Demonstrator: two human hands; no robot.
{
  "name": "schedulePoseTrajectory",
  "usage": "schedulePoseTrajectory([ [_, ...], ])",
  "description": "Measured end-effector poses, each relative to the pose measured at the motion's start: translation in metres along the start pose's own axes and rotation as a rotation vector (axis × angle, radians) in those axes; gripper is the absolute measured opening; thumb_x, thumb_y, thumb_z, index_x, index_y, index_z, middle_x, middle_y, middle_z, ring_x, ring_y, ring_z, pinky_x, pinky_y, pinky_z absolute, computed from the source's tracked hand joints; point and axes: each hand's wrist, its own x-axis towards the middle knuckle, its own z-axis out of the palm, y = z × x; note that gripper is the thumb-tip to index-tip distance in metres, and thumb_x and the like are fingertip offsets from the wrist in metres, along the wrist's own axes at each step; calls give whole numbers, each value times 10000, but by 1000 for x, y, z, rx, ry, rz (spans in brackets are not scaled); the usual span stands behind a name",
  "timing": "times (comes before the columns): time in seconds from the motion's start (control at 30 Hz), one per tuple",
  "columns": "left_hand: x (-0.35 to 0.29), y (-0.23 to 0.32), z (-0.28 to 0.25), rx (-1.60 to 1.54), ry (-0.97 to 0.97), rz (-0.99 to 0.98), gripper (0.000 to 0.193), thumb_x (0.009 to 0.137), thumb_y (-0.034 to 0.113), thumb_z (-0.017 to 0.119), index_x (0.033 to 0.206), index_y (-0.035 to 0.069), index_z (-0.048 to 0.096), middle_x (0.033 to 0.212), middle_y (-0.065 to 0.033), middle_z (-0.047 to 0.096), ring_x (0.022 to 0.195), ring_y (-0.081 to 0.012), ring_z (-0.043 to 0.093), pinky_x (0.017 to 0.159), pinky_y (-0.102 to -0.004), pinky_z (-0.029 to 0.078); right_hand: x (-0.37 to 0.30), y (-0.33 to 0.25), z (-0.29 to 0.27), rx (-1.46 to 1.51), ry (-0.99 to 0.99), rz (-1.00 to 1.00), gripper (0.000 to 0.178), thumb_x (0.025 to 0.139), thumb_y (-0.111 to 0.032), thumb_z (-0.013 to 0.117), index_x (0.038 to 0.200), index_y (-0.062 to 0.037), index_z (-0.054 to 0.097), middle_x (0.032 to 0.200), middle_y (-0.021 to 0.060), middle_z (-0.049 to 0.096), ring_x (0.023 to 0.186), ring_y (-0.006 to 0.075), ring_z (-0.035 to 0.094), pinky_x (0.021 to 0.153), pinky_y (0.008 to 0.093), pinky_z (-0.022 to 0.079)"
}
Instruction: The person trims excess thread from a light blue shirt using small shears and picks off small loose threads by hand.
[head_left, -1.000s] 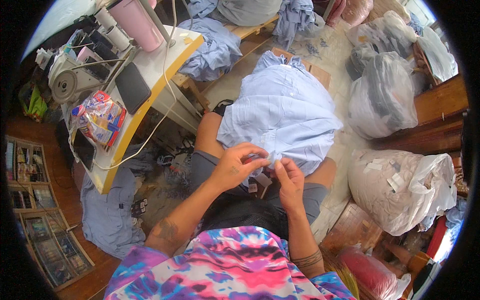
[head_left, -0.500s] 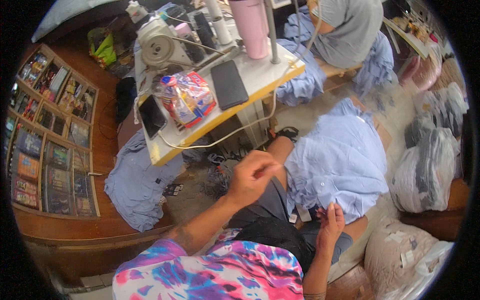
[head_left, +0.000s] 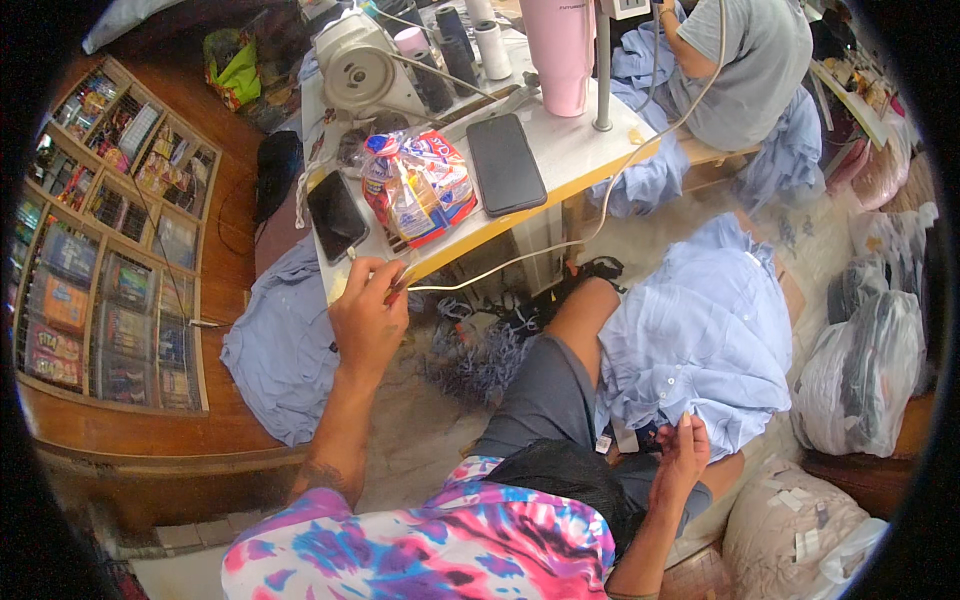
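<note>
Over my lap lies a light blue button-up shirt (head_left: pixel 700 320), with small white buttons and pale labels near its lower edge. At that edge, my right hand (head_left: pixel 682 458) pinches the fabric between thumb and fingers. My left hand (head_left: pixel 368 310) is raised beside the table's front corner, its fingers closed. A small dark, slim thing (head_left: pixel 397 287) shows at those fingertips, too small to name. Just above this hand, a black phone (head_left: pixel 337 216) with a white cable rests on the table.
The white table (head_left: pixel 478 232) holds a bread bag (head_left: pixel 418 188), a dark phone (head_left: pixel 507 165), a pink tumbler (head_left: pixel 558 60), thread cones and a sewing machine (head_left: pixel 370 75). More blue garments (head_left: pixel 283 345) lie at left. Full plastic bags (head_left: pixel 860 370) stand at right. Another person (head_left: pixel 745 75) sits beyond.
My left hand has moved left and upward, from above my lap to the table corner. My right hand still pinches the shirt. The whole view has shifted slightly.
</note>
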Motion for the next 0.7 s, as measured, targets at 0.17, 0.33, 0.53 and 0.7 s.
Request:
schedulePoseTrajectory([
  [0.17, 16, 15, 4, -80, -126, 26, 223, 885, 76, 772, 1105, 43, 753, 956, -104, 671, 779, -281, 688, 698, -379, 546, -4, -7, -1, 26, 65, -15, 175, 1021, -207, 699, 1056, -39, 668, 911, 24, 681, 768, 127, 660, 732, 277, 531],
  [0.33, 0, 24, -4, -128, -87, 11, 192, 903, 105, 796, 1085, 47, 776, 897, -46, 653, 715, -167, 619, 642, -311, 493, -6, -6, -1, 100, 33, 87, 203, 1015, -216, 697, 1062, -19, 690, 925, 43, 708, 817, 148, 700, 774, 294, 544],
  [0.53, -52, 144, 62, -757, -482, 79, 83, 877, 54, 800, 951, 42, 765, 885, -21, 696, 748, -101, 600, 647, -246, 461, -6, -15, -12, 278, -74, 164, 168, 1028, -204, 687, 1058, -40, 711, 936, 31, 723, 850, 155, 711, 791, 298, 532],
  [0.7, -92, 238, 96, -1033, -777, 358, 250, 809, 101, 882, 1036, 56, 786, 915, -65, 711, 771, -143, 653, 624, -272, 503, -21, -26, -10, 330, -29, 132, 160, 1027, -203, 690, 1034, -49, 730, 929, 28, 725, 875, 135, 694, 812, 293, 521],
])
